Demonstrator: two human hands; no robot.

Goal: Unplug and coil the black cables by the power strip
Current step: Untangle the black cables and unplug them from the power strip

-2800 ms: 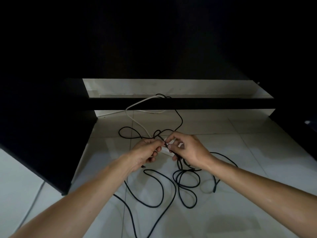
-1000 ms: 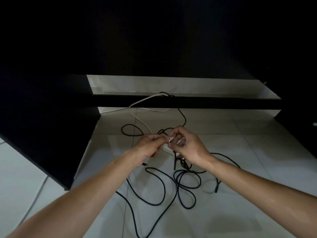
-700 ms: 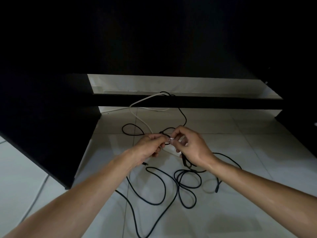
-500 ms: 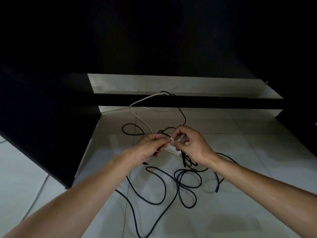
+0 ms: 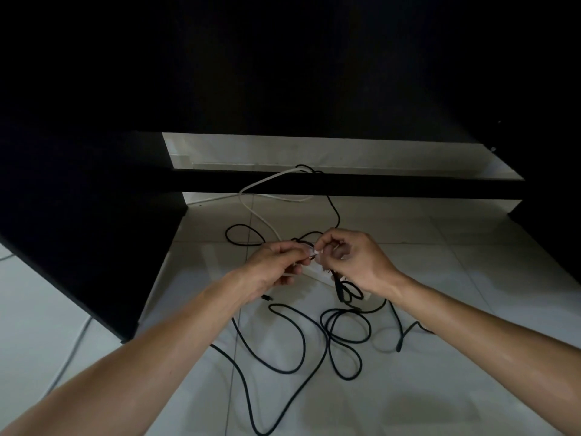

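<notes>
Black cables [image 5: 301, 347] lie in loose loops on the white tiled floor under a dark desk. A white power strip [image 5: 317, 276] lies beneath my hands, mostly hidden by them. My left hand [image 5: 276, 262] and my right hand [image 5: 352, 259] meet fingertip to fingertip above it, both pinching a small connector where a black cable joins a white piece. A bundle of black cable hangs down from under my right hand. A free black plug end [image 5: 398, 347] rests on the floor to the right.
A white cord [image 5: 257, 212] runs from the power strip up over the dark crossbar [image 5: 345, 185] at the back. A dark desk panel [image 5: 94, 234] stands at the left. Another thin white wire [image 5: 67, 357] crosses the floor at far left.
Both hands stayed joined at the connector, lifting slightly and shifting right. The black cable bundle under my right hand rose a little off the floor.
</notes>
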